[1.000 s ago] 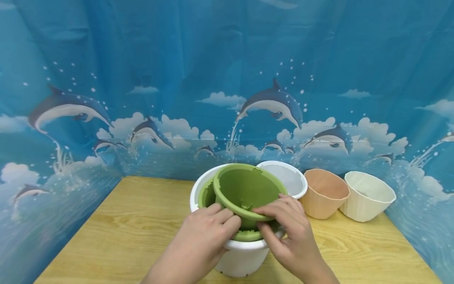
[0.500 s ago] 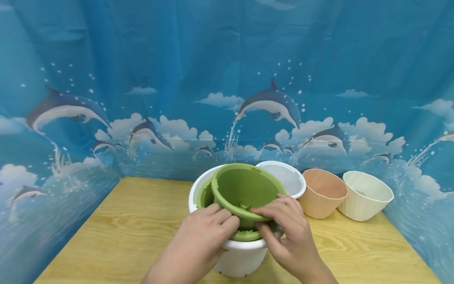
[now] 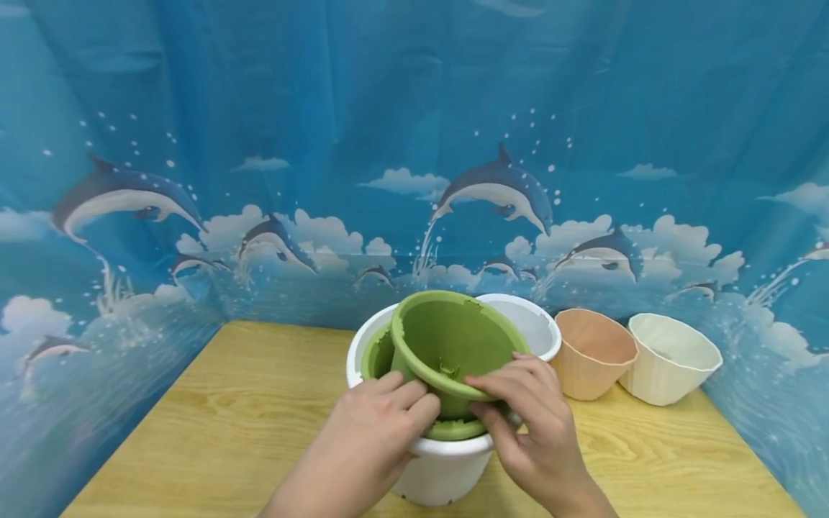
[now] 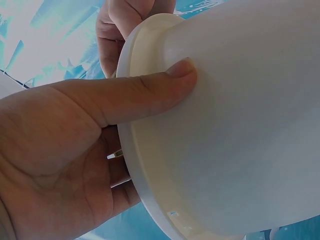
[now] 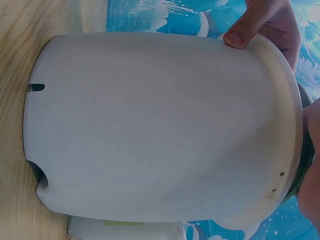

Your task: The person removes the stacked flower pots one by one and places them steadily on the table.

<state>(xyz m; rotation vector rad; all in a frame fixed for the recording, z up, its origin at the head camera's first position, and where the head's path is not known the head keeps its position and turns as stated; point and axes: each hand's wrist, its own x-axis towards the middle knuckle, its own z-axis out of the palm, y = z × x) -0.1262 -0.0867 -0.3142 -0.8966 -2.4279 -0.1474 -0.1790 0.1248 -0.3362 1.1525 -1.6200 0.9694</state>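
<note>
In the head view a white flower pot (image 3: pixel 440 475) stands on the table with a green pot (image 3: pixel 453 430) nested inside. A second green pot (image 3: pixel 453 327) sits tilted in that one, its near rim raised. My left hand (image 3: pixel 382 428) grips the white pot's rim at the near left; in the left wrist view the thumb presses the outer wall (image 4: pixel 240 125) while the fingers hook over the rim. My right hand (image 3: pixel 537 432) pinches the upper green pot's near-right rim, thumb below and fingers on top. At the right wrist view's edge, my right hand (image 5: pixel 311 150) shows only partly.
Behind the stack stands another white pot (image 3: pixel 521 320). Farther right are an orange faceted pot (image 3: pixel 589 367) and a cream one (image 3: pixel 670 370), side by side on the wooden table (image 3: pixel 246 417). A blue dolphin-print sheet (image 3: pixel 363 144) hangs behind.
My right hand has lifted the upper green pot very slightly, and its far rim now sits a little higher. My left hand keeps its hold on the white pot.
</note>
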